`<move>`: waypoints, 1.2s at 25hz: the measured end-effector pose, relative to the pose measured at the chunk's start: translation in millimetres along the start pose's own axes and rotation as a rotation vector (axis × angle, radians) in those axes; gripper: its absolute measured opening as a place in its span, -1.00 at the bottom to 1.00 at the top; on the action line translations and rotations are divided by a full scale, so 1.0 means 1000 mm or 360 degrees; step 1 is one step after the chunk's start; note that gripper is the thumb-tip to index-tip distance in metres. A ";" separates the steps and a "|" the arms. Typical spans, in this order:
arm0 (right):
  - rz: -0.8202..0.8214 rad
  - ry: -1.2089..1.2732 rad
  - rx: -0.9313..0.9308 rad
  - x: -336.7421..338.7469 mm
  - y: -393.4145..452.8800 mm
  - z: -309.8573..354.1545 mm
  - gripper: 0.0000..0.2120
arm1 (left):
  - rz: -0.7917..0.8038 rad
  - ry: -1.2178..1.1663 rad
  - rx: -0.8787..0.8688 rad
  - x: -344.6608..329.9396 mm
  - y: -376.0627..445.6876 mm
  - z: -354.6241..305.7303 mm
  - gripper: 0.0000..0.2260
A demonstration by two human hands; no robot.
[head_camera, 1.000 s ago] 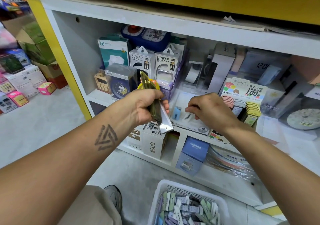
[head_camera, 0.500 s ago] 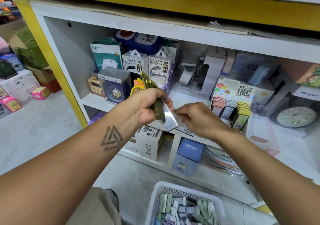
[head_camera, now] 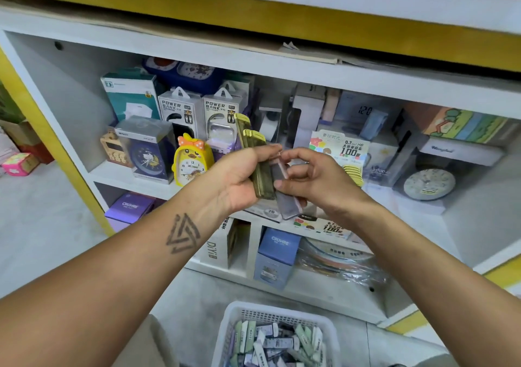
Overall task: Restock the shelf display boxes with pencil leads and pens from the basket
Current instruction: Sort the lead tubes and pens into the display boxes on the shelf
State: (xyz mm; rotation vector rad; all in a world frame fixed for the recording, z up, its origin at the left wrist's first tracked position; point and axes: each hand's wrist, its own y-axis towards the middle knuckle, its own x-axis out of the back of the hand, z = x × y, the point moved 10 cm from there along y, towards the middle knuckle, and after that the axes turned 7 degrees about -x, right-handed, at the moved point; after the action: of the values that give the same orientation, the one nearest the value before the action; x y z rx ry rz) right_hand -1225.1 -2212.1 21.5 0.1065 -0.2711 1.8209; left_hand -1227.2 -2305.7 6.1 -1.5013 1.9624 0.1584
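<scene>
My left hand [head_camera: 239,180] grips a stack of olive-yellow pencil lead cases [head_camera: 258,158], held upright in front of the shelf. My right hand [head_camera: 313,180] pinches a pale purple-grey lead case [head_camera: 283,194] at the right side of that stack. Behind my right hand stands the 0.7 HB lead display box [head_camera: 341,148], with a row of yellow cases showing at its right. A flat 2B display box [head_camera: 267,211] lies under my hands, mostly hidden. The white basket [head_camera: 282,313] with several lead cases sits on the floor below.
The shelf holds power bank boxes [head_camera: 180,110], a yellow chick clock [head_camera: 191,160], a blue clock box [head_camera: 146,149] and a round clock [head_camera: 428,183]. Below are blue CRUHRE boxes [head_camera: 277,254] and a white box [head_camera: 220,242]. The yellow shelf frame [head_camera: 42,129] runs down the left.
My right hand came off the shelf's display box toward my left hand and now pinches the purple-grey case beside the stack. The camera has come closer to the shelf.
</scene>
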 end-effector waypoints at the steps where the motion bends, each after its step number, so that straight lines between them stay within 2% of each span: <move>1: 0.0023 -0.0017 0.0020 0.004 -0.003 0.003 -0.46 | -0.0004 -0.0012 -0.0003 -0.003 0.001 0.000 -0.92; 3: 0.0027 -0.0076 0.0042 0.017 -0.009 0.006 -0.32 | -0.0099 0.0008 -0.0023 0.000 0.007 0.000 -0.90; 4: -0.0022 -0.0123 0.0057 0.025 -0.013 0.008 -0.33 | -0.0167 0.0043 -0.0037 0.004 0.010 0.001 -0.93; 5: -0.0113 -0.0185 0.0079 0.036 -0.017 0.012 -0.39 | -0.0225 0.0073 -0.0038 0.008 0.012 0.002 -0.97; 9: -0.0589 -0.0574 0.0197 0.093 -0.038 0.029 -0.81 | -0.0215 0.0288 0.0020 0.004 0.016 0.014 -0.84; 12: -0.0705 -0.0610 0.0178 0.118 -0.044 0.029 -0.86 | -0.0168 0.0363 0.0038 -0.003 0.015 0.014 -0.83; 18: -0.0514 -0.0336 0.0097 0.108 -0.038 0.019 -0.82 | -0.0144 0.0334 0.0100 -0.009 0.014 0.022 -0.73; 21: -0.0511 -0.0618 0.0164 0.105 -0.033 0.022 -0.87 | -0.0141 0.0344 0.0119 -0.007 0.013 0.025 -0.74; 26: -0.0617 -0.1400 0.0357 0.090 -0.029 0.027 -0.74 | -0.0109 0.0351 0.0201 -0.002 0.011 0.029 -0.77; 30: -0.0604 -0.1502 0.0604 0.072 -0.028 0.032 -0.76 | -0.0022 0.0251 0.0239 -0.007 0.006 0.030 -0.85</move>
State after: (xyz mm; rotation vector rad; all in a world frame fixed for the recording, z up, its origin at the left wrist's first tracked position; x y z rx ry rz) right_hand -1219.3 -2145.3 71.8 1.2128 -0.5131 1.3110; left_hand -1218.5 -2284.0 -15.4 -1.4667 2.0371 -0.1143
